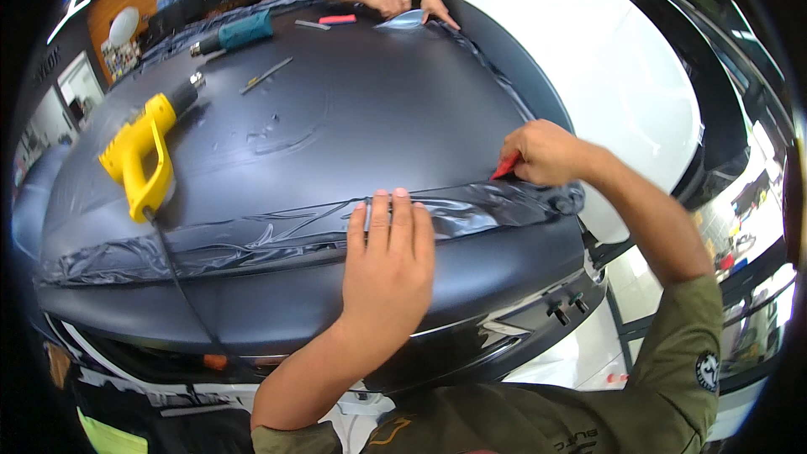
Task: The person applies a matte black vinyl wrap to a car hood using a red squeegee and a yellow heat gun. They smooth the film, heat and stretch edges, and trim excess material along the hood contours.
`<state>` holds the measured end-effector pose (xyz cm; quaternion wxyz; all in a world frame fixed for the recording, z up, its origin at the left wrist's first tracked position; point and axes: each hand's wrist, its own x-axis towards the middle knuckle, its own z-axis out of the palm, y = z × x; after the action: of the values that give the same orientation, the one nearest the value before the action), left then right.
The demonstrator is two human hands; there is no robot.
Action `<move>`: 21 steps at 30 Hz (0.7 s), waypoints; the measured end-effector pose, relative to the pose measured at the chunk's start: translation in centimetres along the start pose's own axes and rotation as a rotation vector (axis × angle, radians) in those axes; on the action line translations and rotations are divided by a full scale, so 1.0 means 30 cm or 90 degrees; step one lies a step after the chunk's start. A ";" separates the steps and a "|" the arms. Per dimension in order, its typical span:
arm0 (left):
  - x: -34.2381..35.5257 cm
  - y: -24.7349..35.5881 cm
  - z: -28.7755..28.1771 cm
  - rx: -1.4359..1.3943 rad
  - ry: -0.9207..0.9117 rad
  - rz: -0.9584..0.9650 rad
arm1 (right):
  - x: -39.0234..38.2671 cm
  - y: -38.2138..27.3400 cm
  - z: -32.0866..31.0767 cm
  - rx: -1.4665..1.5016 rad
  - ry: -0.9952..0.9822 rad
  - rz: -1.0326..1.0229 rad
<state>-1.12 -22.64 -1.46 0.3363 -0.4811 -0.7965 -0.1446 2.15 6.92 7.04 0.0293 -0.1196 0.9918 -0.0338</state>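
A dark satin film (370, 130) covers a broad car panel, its loose edge (277, 231) wrinkled along the near side. My left hand (388, 261) lies flat with fingers stretched, the fingertips resting on that edge. At the right near corner, my right hand (546, 154) is closed on a red squeegee (504, 166), whose tip touches the film just above the crumpled strip. The squeegee's grip end is hidden in my fist. Bunched film (565, 199) hangs at the corner below my right hand.
On the film lie a yellow heat gun (139, 151), its cord running over the near edge, a teal heat gun (239, 34), a slim knife (267, 75) and a red-and-blue squeegee (338, 19). Across the panel, a co-worker's hands (433, 7) work with a pale blue sheet (403, 20). White bodywork (622, 67) curves along the right.
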 end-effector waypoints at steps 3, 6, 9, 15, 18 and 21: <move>0.002 -0.009 0.013 0.001 0.035 -0.007 | 0.063 0.017 -0.096 0.096 0.030 0.006; 0.016 -0.006 0.015 -0.017 0.065 0.008 | 0.225 0.005 -0.166 -0.006 0.176 -0.019; 0.022 -0.012 0.028 -0.037 0.079 0.015 | 0.375 0.073 -0.111 -0.103 0.147 0.004; -0.012 -0.010 0.008 -0.034 0.057 -0.023 | 0.254 0.159 0.045 0.001 0.138 -0.005; 0.009 0.007 0.002 -0.011 0.070 -0.001 | -0.004 0.191 0.127 0.015 0.170 -0.009; 0.007 0.020 -0.005 -0.009 0.045 0.010 | -0.166 0.179 0.067 0.056 0.044 0.100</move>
<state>-0.60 -22.28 -1.28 0.3622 -0.4842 -0.7793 -0.1643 5.84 13.21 4.90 0.0028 -0.0390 0.9961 -0.0791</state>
